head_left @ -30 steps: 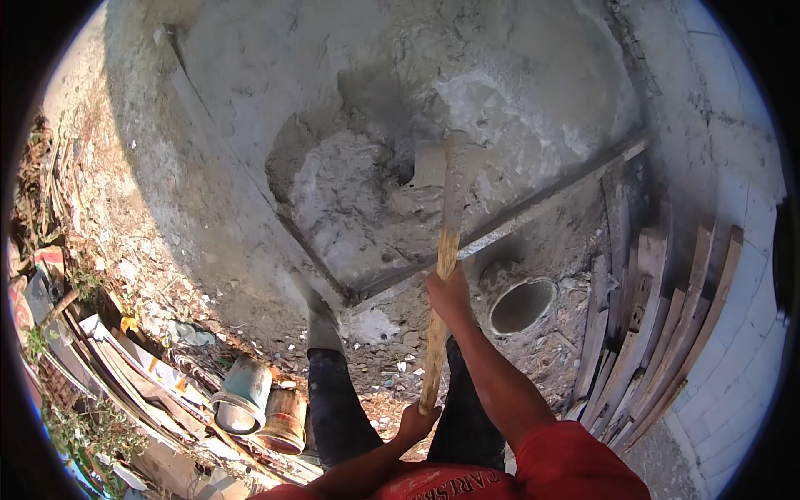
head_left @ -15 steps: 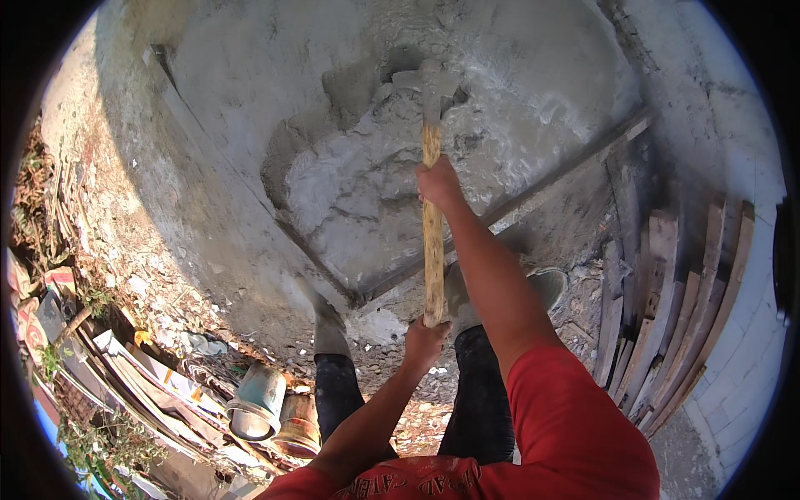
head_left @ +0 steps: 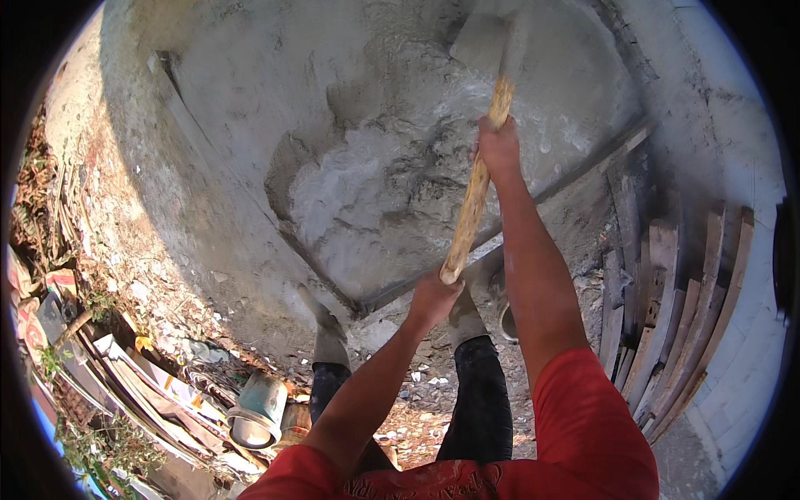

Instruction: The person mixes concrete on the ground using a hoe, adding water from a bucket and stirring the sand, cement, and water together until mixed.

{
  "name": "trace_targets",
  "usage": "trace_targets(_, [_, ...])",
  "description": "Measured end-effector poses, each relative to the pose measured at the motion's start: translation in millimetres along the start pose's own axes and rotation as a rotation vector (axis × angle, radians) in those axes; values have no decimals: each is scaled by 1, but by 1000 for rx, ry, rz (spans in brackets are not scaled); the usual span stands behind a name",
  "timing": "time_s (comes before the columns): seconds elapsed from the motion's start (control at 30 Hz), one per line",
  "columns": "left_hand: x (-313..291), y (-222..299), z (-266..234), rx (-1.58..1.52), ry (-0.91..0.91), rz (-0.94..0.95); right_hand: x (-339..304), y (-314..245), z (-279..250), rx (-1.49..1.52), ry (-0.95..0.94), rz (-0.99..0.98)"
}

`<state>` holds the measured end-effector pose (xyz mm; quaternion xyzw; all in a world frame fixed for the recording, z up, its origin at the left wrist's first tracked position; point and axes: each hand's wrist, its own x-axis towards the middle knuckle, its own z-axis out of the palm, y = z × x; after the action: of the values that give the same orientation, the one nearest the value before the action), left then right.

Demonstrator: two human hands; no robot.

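Both of my hands grip the long wooden handle of a hoe [head_left: 473,200]. My left hand [head_left: 435,300] is wrapped round its near end, and my right hand [head_left: 498,148] holds it farther up the shaft. Smeared by motion, the broad grey blade [head_left: 483,42] is at the far side, over or on the wet cement mix [head_left: 358,183]. I cannot tell whether it touches the mix. Grey and sloppy, the mix lies churned into ridges and a hollow, in the corner between two wooden boards [head_left: 575,171].
My boots [head_left: 328,340] stand just outside the boards' corner. Long planks [head_left: 667,308] are stacked at the right, beside a pale tiled surface [head_left: 742,350]. At the lower left lie a tipped bucket [head_left: 260,404], scrap boards [head_left: 150,383] and rubble.
Both hands have moved away from me, the right hand also to the right. The hoe's blade has gone from the middle of the mix to farther out and right, so the handle now slants.
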<state>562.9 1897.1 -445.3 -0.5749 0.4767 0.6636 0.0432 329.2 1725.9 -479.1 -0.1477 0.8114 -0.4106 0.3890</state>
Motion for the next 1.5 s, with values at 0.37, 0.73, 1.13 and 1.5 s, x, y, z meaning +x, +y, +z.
trace_targets(0.37, [-105, -36, -38, -404, -132, -472, -83, 97, 64, -195, -183, 352])
trace_targets(0.73, [-228, -132, -14, 341, -157, -189, -250, 84, -30, 148, 65, 433])
trace_targets(1.13, [25, 8, 7, 663, -475, 391, 23, 167, -109, 256, 176, 495])
trace_targets(1.5, [-112, 45, -214, 801, -260, -133, -165, 148, 47, 808, 223, 779])
